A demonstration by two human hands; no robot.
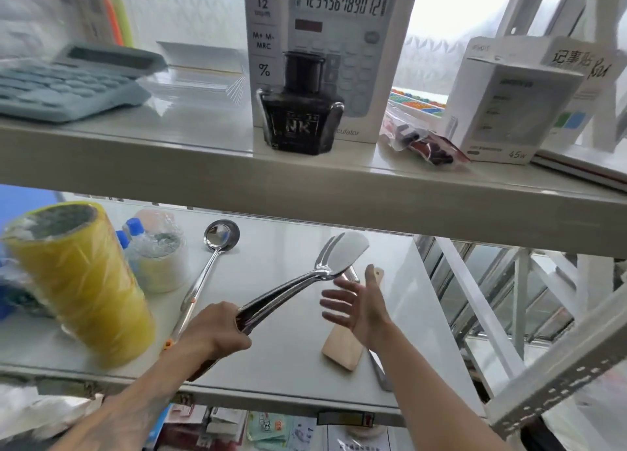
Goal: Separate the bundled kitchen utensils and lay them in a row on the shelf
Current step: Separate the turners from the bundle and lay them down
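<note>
My left hand point(217, 331) grips the handles of a steel bundle held above the white shelf point(278, 359): a flat turner point(344, 253) and a large fork point(324, 255) lying against each other, heads pointing up and right. My right hand point(356, 306) hovers open just right of the bundle, palm facing it, touching nothing. A steel ladle point(217, 243) lies on the shelf to the left, bowl at the back. A wooden spatula point(342, 348) lies on the shelf under my right hand, with a metal utensil point(380, 372) partly hidden beneath it.
A yellow wrapped roll point(81, 291) and wrapped bottles with blue caps point(152, 250) stand at the shelf's left. The upper shelf point(305, 179) overhangs close above, carrying an ink bottle point(302, 111), a calculator and boxes. White metal racking point(509, 314) borders the right side.
</note>
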